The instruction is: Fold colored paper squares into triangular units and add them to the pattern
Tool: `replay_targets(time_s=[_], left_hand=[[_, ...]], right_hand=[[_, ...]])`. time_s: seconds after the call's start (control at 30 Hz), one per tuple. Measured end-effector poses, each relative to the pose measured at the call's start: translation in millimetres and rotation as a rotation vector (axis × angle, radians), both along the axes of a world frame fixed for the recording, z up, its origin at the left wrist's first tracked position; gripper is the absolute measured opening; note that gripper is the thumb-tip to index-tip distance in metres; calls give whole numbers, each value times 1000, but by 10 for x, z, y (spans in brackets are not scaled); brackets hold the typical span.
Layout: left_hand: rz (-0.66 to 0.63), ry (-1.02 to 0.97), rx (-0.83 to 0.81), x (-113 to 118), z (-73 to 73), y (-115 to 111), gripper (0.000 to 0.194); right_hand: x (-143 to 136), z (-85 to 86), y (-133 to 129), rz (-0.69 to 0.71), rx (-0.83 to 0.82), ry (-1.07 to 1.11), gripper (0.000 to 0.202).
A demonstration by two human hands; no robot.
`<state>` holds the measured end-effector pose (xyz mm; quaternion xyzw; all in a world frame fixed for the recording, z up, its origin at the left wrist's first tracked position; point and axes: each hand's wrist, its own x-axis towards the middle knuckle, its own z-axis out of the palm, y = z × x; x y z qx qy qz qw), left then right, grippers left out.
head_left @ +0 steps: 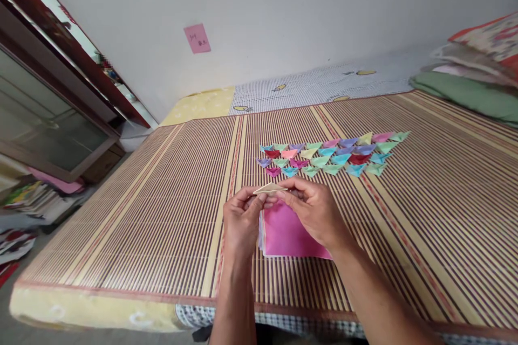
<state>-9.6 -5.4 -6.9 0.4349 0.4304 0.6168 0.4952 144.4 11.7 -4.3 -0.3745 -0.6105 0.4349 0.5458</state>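
A small pale-yellow folded paper triangle (270,188) is pinched between both hands, its long side toward me and its point away. My left hand (243,217) grips its left end with thumb and fingers. At the right end, my right hand (313,205) is closed on it in the same way. Below the hands lies a stack of square paper with a bright pink sheet (293,233) on top, partly covered by my right hand. Just beyond are several rows of folded paper pieces (319,161) in many colours.
A striped bamboo mat (162,215) covers the bed. Folded bedding (465,86) is piled at the far right. A pink note (197,38) is stuck on the wall (283,5). On the left stand a glass-panelled door (48,113) and a pile of papers (34,199).
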Motion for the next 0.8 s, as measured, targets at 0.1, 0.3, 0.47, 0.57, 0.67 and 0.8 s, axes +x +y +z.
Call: replay_targets(time_s=[0.1, 0.3, 0.47, 0.57, 0.67, 0.8], left_hand=[[59, -48, 91, 19, 12, -1, 19], [49, 86, 270, -10, 42, -38, 6], [-8, 150, 368, -57, 62, -39, 14], [1, 146, 376, -69, 71, -34, 14], [7, 139, 370, -72, 76, -35, 13], [-8, 139, 357, -76, 97, -49, 10]], right_hand=[[-19, 11, -22, -7, -15, 39, 9], [-27, 38, -46, -28, 7, 80, 11], [-7, 36, -37, 28, -18, 181, 7], [12, 40, -35, 101, -10, 218, 11], [37, 56, -30, 135, 71, 194, 14], [70, 73, -25, 127, 158, 118, 13]])
